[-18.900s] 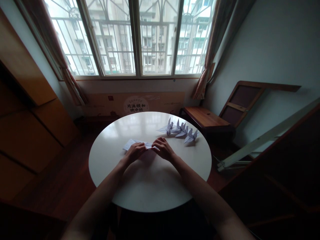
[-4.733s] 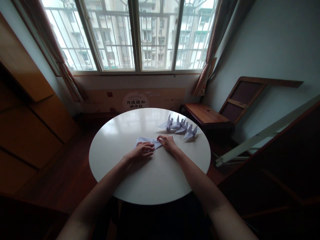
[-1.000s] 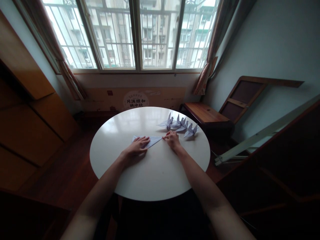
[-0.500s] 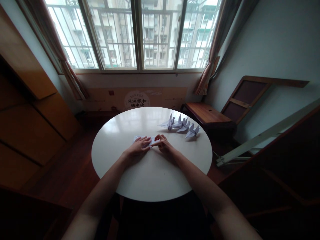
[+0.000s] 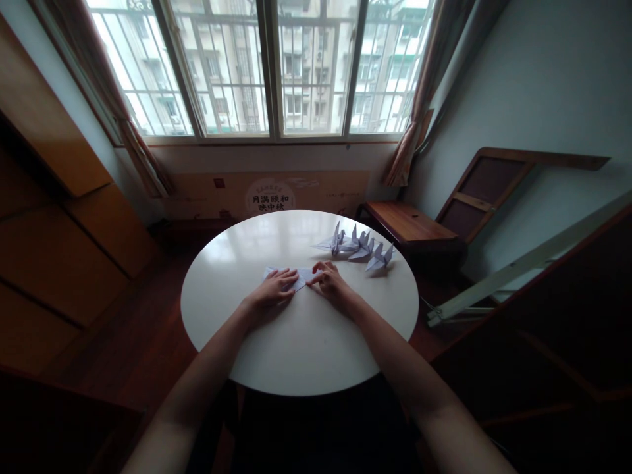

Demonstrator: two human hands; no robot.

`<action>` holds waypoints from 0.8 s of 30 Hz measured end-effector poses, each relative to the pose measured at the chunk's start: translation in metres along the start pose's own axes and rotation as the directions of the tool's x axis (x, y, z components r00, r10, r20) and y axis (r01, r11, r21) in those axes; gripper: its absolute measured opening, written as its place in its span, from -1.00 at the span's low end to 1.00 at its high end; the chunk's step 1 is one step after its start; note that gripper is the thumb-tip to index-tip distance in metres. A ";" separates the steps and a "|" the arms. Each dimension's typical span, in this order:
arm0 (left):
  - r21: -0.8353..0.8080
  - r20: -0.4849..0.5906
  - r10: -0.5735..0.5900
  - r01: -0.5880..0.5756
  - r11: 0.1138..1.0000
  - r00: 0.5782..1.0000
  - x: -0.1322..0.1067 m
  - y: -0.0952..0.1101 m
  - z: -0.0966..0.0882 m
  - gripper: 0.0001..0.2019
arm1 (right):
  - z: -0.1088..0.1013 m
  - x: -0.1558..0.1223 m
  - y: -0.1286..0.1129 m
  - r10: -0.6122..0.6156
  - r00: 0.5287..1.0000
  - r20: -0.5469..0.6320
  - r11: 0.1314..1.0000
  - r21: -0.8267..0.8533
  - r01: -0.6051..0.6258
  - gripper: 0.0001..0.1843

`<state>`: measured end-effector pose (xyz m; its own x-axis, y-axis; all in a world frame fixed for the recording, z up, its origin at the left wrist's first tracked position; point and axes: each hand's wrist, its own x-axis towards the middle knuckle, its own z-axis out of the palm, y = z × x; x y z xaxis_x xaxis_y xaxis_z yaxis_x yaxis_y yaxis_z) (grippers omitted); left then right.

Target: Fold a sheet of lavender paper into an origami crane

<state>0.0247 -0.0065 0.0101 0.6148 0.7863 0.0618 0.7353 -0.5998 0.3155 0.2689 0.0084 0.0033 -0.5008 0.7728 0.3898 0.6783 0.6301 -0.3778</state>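
Folded paper (image 5: 302, 278) on table (image 5: 296, 349), likely light, easily creased, best taken by its edges; left hand (image 5: 273, 288) spread flat atop, right hand (image 5: 328, 279) at right end, cannot tell whether pinching.

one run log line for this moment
left hand: flat on folded paper | right hand: at paper's right end | paper cranes: farther right on white table

Round white tabletop (image 5: 306, 349), centre of frame: surface glossy, window light reflected across its upper left part. One pale sheet of folded paper (image 5: 301, 279) lies flat at mid-frame, partly covered. Right of centre, near the upper right rim, stands a cluster of folded paper cranes (image 5: 379, 261), wings raised; overlap prevents a certain count.
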 end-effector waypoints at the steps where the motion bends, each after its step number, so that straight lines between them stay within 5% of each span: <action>1: -0.002 -0.001 0.000 0.000 1.000 1.000 0.000 0.001 0.000 -0.44 | -0.001 0.000 0.003 0.035 0.999 -0.006 0.999 -0.011 -0.035 -0.68; 6: -0.013 -0.007 -0.023 0.023 1.000 1.000 -0.001 0.004 -0.002 -0.45 | -0.004 0.001 0.017 0.217 0.974 -0.065 0.974 -0.059 -0.221 -0.80; 12: -0.012 0.002 -0.030 0.030 0.999 1.000 -0.001 0.006 -0.002 -0.46 | -0.006 -0.002 0.028 0.366 0.918 -0.153 0.925 -0.049 -0.377 -0.66; 19: -0.038 0.003 -0.054 0.055 0.998 0.999 0.004 0.002 0.001 -0.45 | 0.002 0.002 0.013 0.182 0.950 -0.254 0.983 0.039 -0.178 -0.52; 24: -0.062 -0.006 -0.073 0.072 0.995 0.997 0.004 0.002 0.001 -0.43 | 0.014 0.003 -0.008 -0.086 0.995 -0.059 0.989 0.118 0.092 -0.45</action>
<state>0.0291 -0.0044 0.0106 0.5577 0.8289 0.0444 0.7590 -0.5309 0.3770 0.2546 0.0069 -0.0045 -0.5246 0.7103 0.4694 0.5614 0.7031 -0.4364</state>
